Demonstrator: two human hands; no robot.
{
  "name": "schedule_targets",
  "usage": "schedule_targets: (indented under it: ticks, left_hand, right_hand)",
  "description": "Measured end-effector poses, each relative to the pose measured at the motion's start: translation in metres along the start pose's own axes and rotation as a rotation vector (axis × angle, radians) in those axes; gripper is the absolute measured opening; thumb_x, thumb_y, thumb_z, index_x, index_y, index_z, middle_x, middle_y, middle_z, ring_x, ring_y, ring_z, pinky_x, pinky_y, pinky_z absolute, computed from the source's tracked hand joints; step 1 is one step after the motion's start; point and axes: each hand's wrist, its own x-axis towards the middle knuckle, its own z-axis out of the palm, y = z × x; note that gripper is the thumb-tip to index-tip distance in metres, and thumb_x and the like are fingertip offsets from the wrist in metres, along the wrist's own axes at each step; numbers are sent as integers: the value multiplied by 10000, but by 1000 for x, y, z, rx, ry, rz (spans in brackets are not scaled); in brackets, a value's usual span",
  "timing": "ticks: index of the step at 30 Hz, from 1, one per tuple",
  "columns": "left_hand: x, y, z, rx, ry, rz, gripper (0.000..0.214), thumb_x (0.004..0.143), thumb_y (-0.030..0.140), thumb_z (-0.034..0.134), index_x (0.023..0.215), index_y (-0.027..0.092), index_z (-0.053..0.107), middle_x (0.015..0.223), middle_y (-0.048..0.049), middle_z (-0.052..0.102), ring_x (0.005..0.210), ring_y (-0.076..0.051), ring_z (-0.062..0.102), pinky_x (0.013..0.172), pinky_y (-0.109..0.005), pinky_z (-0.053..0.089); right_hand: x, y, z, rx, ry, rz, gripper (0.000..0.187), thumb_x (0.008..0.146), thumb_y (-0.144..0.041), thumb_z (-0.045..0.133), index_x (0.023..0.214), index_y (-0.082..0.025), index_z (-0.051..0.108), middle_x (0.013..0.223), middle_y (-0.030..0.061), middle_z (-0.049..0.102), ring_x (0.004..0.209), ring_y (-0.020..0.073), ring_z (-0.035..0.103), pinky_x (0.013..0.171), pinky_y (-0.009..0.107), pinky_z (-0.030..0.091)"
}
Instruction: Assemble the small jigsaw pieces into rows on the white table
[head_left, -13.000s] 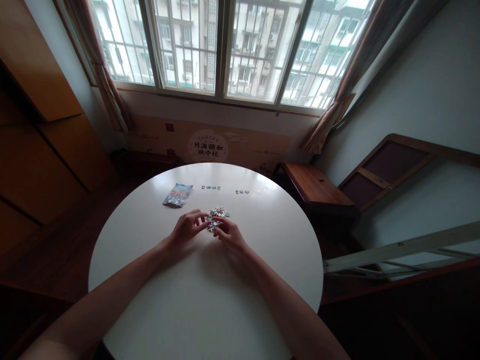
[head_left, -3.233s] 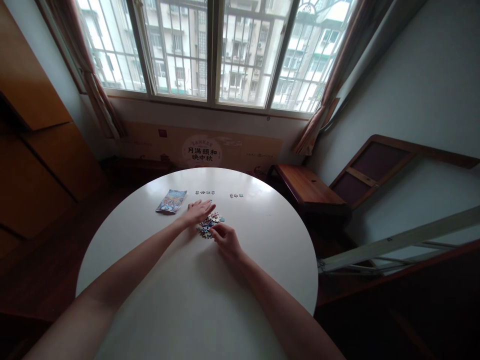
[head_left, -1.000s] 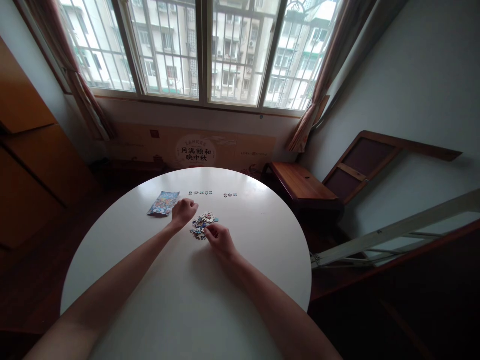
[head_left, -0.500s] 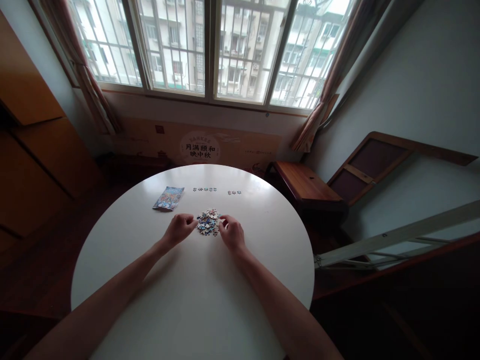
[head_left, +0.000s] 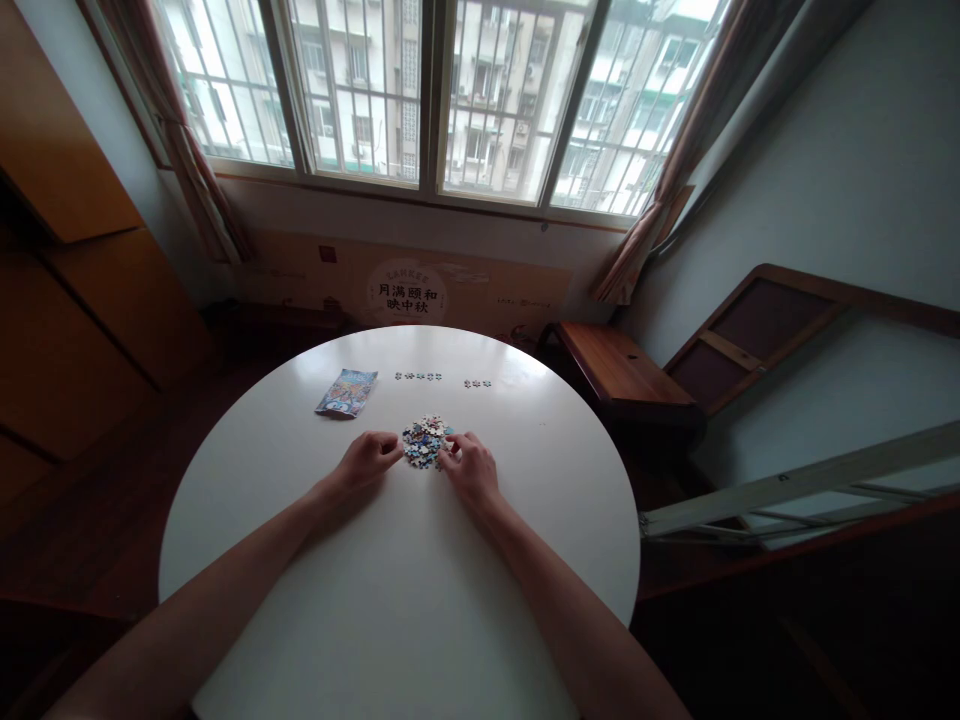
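A heap of small jigsaw puzzle pieces, in blue, white and mixed colours, lies on the white round table. My left hand rests at the heap's left edge, curled into a fist; whatever its fingers may hold is hidden. At the right edge, my right hand reaches in with bent fingers. Its thumb and index finger are apart and touch or nearly touch the outer pieces, and no piece shows clearly between them. Behind the heap lie a row of several pieces and a shorter row of three pieces.
A colourful printed packet lies on the table, left of the rows. Past the table's right rim stands a low wooden bench. A barred window and a printed cardboard panel are beyond.
The whole view has shifted slightly, so everything sits a little further right. My right thumb and fingers have moved a little at the heap's edge. My left fist stays beside it.
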Motion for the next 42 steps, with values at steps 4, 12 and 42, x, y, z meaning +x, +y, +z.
schedule_targets:
  ticks: [4, 12, 42]
  left_hand:
    - [-2, 2, 1, 16, -10, 7, 356, 769, 356, 431, 490, 158, 337, 513, 51, 256, 512, -76, 272, 506, -222, 183]
    - [-3, 4, 1, 93, -25, -4, 396, 801, 406, 416, 501, 155, 356, 499, 53, 291, 503, -76, 290, 512, -225, 178]
    - [-2, 28, 1, -764, -54, -186, 363, 743, 431, 616, 887, 101, 663, 625, -28, 600, 527, -103, 514, 484, -214, 412]
  right_hand:
    - [-1, 0, 1, -24, -3, -18, 206, 803, -308, 596, 981, -236, 672, 872, 26, 617, 763, 158, 575, 722, 257, 358]
    - [1, 2, 2, 19, 10, -6, 167, 793, -283, 604, 942, -233, 662, 900, 22, 621, 769, 149, 578, 719, 252, 367]
    - [1, -16, 6, 1141, -25, 125, 258, 692, -389, 686, 783, -164, 598, 663, 38, 680, 463, 113, 546, 439, 234, 411]
